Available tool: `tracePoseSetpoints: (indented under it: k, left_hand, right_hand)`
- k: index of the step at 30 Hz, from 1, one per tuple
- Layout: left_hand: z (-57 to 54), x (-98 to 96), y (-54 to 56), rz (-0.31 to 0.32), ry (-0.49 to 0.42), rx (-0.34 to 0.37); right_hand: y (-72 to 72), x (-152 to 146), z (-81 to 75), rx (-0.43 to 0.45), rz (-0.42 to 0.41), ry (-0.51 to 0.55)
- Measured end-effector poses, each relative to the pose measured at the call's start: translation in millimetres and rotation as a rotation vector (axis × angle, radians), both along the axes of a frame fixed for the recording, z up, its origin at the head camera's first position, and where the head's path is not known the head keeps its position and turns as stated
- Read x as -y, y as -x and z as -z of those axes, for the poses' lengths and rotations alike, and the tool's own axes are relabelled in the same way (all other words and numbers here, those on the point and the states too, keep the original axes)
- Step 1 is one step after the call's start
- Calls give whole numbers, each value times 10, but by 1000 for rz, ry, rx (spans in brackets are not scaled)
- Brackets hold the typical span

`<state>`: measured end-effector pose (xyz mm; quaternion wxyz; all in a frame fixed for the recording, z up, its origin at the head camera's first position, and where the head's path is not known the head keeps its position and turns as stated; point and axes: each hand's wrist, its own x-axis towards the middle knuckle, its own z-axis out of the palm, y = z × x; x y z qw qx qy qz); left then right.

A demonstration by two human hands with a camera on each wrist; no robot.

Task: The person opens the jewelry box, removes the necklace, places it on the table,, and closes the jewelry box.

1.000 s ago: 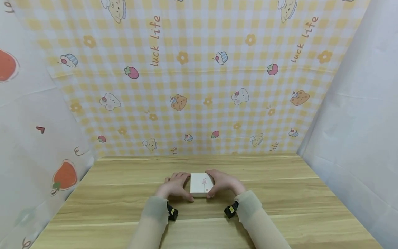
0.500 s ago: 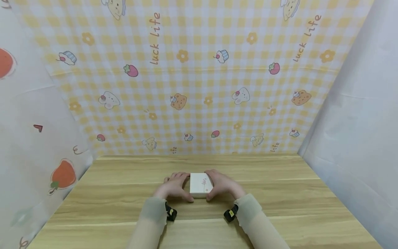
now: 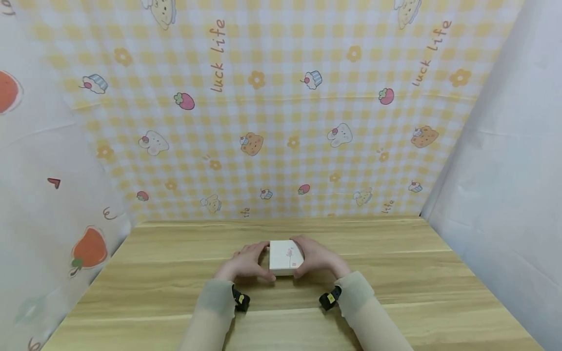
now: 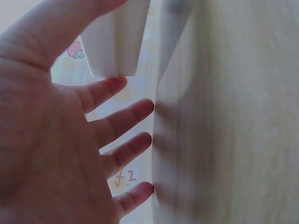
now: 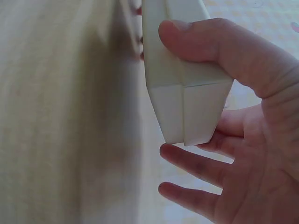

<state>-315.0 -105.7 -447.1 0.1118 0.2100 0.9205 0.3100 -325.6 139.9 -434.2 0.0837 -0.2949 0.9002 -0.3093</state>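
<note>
A small white square box point(image 3: 281, 256) with a pink flower print on its lid is between my two hands in the middle of the head view. My left hand point(image 3: 246, 262) pinches its left end, thumb at the near side and index finger at the far side. The other left fingers point(image 4: 128, 148) spread below the box point(image 4: 117, 42), tips at the tabletop. From the right, my right hand point(image 3: 318, 258) grips the box, its thumb point(image 5: 191, 42) pressed on the near side. In the right wrist view, a seam runs round the box point(image 5: 187, 105), and a gap shows between box and table.
The wood-grain table point(image 3: 281, 326) stretches out on all sides of the hands. A yellow checked cloth point(image 3: 281, 122) hangs along its back edge. White cloths stand at the left point(image 3: 44, 146) and right point(image 3: 505, 170).
The box has risen slightly and shifted a touch to the right between both hands over the last half second. Before that, the hands kept nearly the same place around it.
</note>
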Motion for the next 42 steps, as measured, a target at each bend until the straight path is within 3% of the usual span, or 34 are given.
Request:
tracePoseSetpoints:
  k: [4, 15, 20, 25, 34, 42]
  left_hand:
    - [-25, 0, 25, 37, -85, 3]
    - [-100, 15, 24, 130, -325, 67]
    - [-119, 1, 7, 121, -431, 140]
    - [-99, -33, 24, 125, -520, 132]
    - [-100, -89, 3, 111, -561, 138]
    - [-102, -134, 6, 119, -569, 88]
  right_hand:
    - [-17, -35, -107, 9, -2, 70]
    - [-33, -103, -220, 3, 4, 102]
    - [-56, -135, -286, -9, 8, 117]
    - [-87, -167, -363, -16, 9, 142]
    - [-104, -196, -421, -20, -3, 168]
    - [-113, -204, -431, -5, 8, 183]
